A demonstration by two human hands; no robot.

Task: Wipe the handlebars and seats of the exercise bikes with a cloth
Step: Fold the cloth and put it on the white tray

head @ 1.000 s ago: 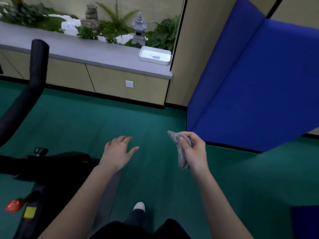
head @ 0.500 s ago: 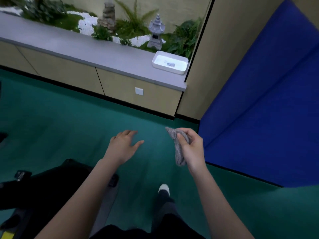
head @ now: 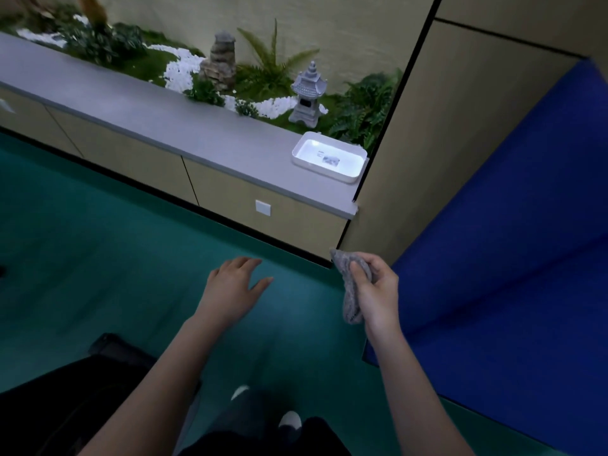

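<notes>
My right hand (head: pixel 376 287) grips a bunched grey cloth (head: pixel 350 291), which hangs down from my fingers over the green floor. My left hand (head: pixel 235 284) hovers palm down with relaxed, spread fingers and holds nothing. Only a dark black part of an exercise bike (head: pixel 65 396) shows at the lower left, below my left forearm. Its handlebars and seat are out of view.
A low cabinet with a grey top (head: pixel 184 126) runs along the back, with a white tray (head: pixel 329 158) at its right end and a planted bed with a stone lantern (head: pixel 307 95) behind. Large blue mats (head: pixel 510 258) lean at the right. Green floor (head: pixel 98 241) lies ahead.
The view has swung right and moved closer to the cabinet. The bike's handlebar has left the frame at the left. Both hands keep their pose, the right still holding the cloth.
</notes>
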